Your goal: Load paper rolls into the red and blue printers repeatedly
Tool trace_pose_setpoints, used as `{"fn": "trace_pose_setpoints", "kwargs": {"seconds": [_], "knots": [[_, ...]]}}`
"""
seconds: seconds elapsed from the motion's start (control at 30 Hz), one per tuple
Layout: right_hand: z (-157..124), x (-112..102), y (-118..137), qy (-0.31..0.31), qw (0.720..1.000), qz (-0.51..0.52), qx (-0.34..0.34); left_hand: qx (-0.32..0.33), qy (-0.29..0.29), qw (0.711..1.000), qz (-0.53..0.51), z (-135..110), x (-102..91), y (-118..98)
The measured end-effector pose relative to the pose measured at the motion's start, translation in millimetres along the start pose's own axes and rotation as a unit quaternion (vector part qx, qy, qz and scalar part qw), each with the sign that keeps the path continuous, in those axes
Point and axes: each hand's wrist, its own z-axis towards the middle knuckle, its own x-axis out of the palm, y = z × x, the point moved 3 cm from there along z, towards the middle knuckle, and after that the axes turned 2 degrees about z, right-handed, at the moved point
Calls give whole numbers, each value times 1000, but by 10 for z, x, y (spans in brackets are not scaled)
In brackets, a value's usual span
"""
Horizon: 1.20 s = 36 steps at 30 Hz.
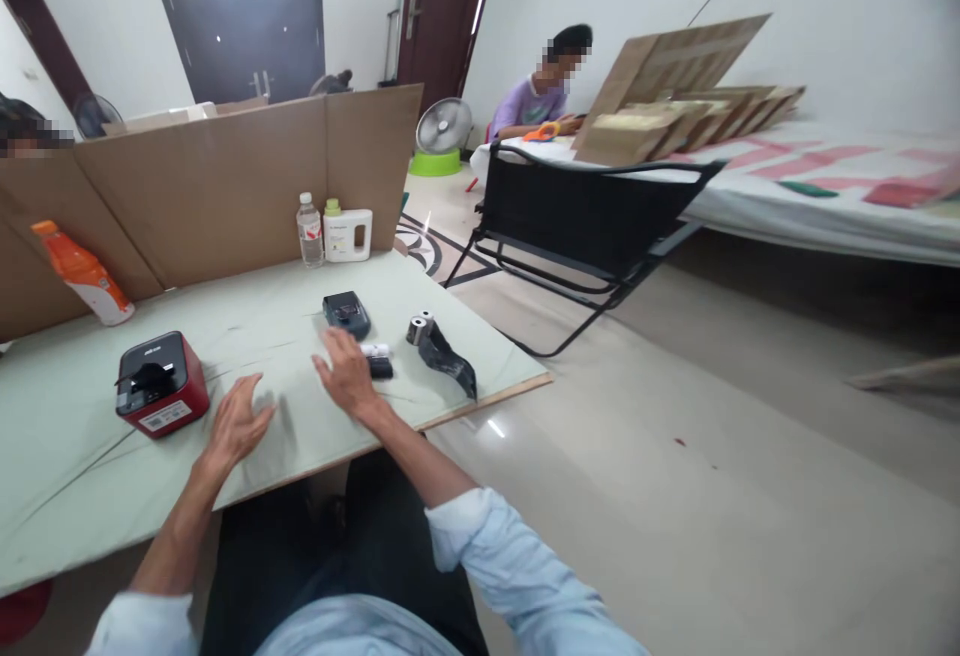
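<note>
My left hand (238, 420) hovers over the pale table, fingers apart and holding nothing. Just left of it stands a red and black box-shaped device (162, 384), with a white label on its front and a dark piece on its top. My right hand (345, 372) is also empty, its fingers spread, close to a dark handheld device (346, 314). Beside that hand lie a small black cylinder (381, 368) and a white one (376, 350), partly hidden by it. Farther right are small rolls (420, 326) with a black strip (448, 360) trailing toward the table edge.
A cardboard screen (225, 186) runs along the table's back. Before it stand an orange bottle (84, 274), a clear bottle (309, 232) and a white jug (348, 236). Right of the table are a black folding chair (577, 206) and a person (534, 101) at another table.
</note>
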Motion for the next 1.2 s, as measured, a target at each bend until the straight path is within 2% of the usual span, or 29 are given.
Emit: {"fn": "trace_pose_setpoints", "kwargs": {"seconds": [0.07, 0.1, 0.17, 0.23, 0.3, 0.4, 0.5, 0.6, 0.77, 0.87, 0.93, 1.03, 1.2], "knots": [[253, -171, -249, -35, 997, -16, 63, 1, 56, 998, -24, 434, 174, -187], [367, -239, -376, -29, 993, -30, 108, -4, 84, 996, -42, 650, 267, -291], [545, -317, -598, 36, 979, -52, 192, -20, 127, 989, -71, 1045, 457, -510], [651, -340, -745, 95, 964, -61, 240, -37, 143, 985, -94, 1358, 637, -712], [709, -328, -821, 122, 958, -62, 254, -40, 139, 984, -105, 1568, 788, -874], [746, -290, -838, 132, 955, -63, 256, -42, 127, 984, -118, 1697, 920, -993], [743, -257, -756, 134, 958, -58, 246, -47, 107, 986, -119, 1659, 885, -943], [677, -176, -565, 138, 967, -35, 212, -33, 63, 990, -119, 1478, 688, -732], [374, 159, -84, 139, 981, 64, 117, -41, -4, 994, -104, 859, 304, -206], [123, 366, 122, 151, 979, 106, 92, -71, -2, 993, -96, 476, 205, 14], [-23, 452, 183, 153, 979, 117, 68, -84, 10, 990, -113, 311, 192, 102], [-167, 496, 174, 128, 984, 122, 27, -78, 12, 985, -151, 215, 181, 201], [-240, 509, 105, 106, 986, 127, 9, -24, -21, 985, -170, 270, 128, 319]]}}
